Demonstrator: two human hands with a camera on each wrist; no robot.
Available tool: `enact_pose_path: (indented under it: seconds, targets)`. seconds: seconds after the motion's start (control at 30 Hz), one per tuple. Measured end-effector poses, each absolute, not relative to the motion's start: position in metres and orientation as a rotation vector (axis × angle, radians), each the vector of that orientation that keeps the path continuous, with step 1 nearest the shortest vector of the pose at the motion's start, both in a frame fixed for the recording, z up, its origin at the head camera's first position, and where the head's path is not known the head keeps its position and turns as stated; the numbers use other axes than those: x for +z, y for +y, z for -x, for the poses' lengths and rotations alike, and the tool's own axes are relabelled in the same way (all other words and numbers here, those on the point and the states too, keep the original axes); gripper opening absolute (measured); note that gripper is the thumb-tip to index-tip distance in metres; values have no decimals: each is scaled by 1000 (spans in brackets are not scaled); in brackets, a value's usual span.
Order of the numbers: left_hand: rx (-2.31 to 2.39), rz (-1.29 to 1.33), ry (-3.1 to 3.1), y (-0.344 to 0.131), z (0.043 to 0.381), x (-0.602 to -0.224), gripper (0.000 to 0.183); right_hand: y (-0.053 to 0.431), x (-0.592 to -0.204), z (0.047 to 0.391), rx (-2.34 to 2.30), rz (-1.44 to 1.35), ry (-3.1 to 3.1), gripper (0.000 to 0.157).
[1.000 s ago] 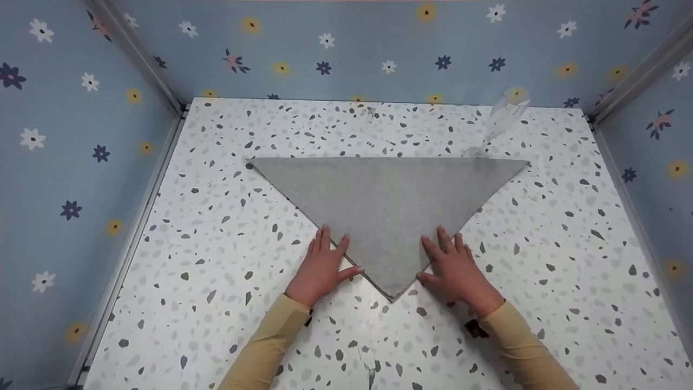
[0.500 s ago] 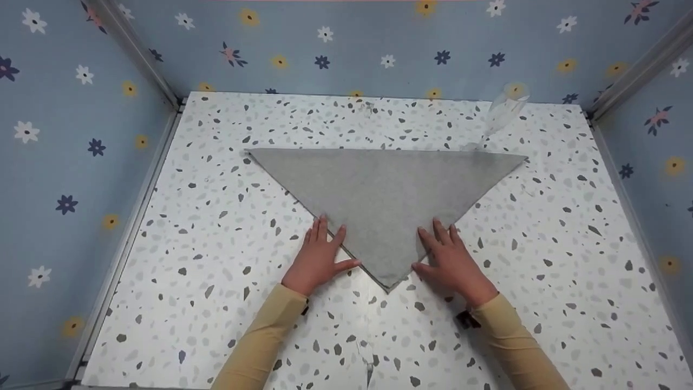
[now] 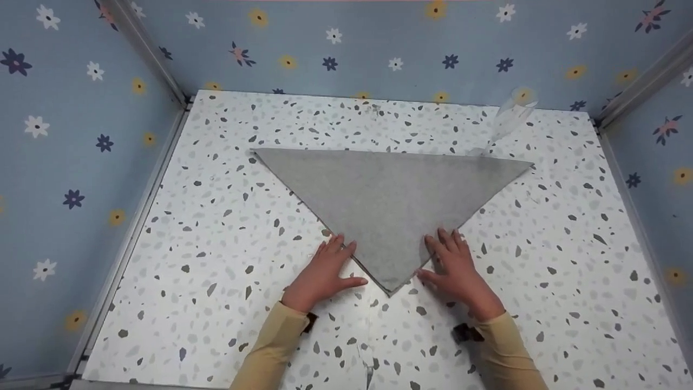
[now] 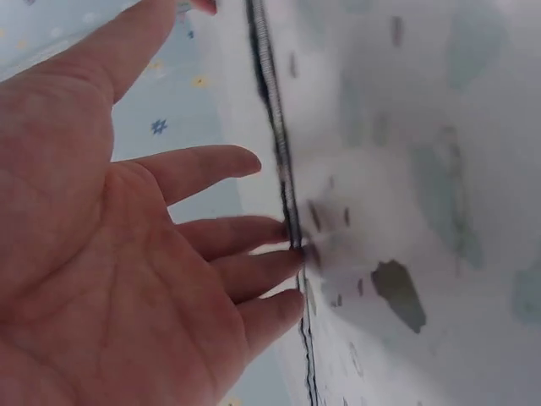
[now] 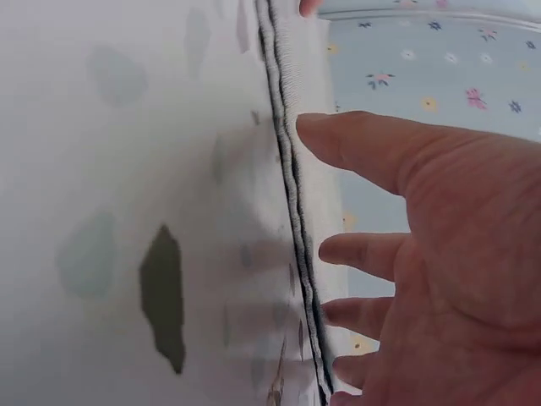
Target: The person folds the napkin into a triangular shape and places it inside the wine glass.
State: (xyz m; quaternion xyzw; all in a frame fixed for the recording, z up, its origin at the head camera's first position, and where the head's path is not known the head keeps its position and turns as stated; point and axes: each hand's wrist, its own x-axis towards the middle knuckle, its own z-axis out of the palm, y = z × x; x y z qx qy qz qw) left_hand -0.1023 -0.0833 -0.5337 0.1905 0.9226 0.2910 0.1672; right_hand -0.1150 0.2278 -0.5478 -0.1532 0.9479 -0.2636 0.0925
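one grey, triangle-shaped cloth [image 3: 384, 200] lies flat mid-table in the head view, long edge toward the flowered wall [image 3: 368, 49], tip toward the near side of the speckled table [image 3: 216, 325]. the left hand [image 3: 322, 273] rests loosely spread at one slanting edge, the right hand [image 3: 457, 271] likewise at the other. from the left wrist, fingertips meet the cloth's dark edge. from the right wrist, parted fingers line a double-layered edge, pinching nothing.

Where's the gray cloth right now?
In the head view, the gray cloth lies mid-picture on the speckled table, its near corner between the left hand and right hand.
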Motion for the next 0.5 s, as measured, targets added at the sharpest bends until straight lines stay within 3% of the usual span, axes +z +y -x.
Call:
enact_pose_path:
  seconds: [0.5]
  targets:
    - [1307, -532, 2473, -88, 99, -531, 93, 227, -526, 90, -1221, 564, 2647, 71]
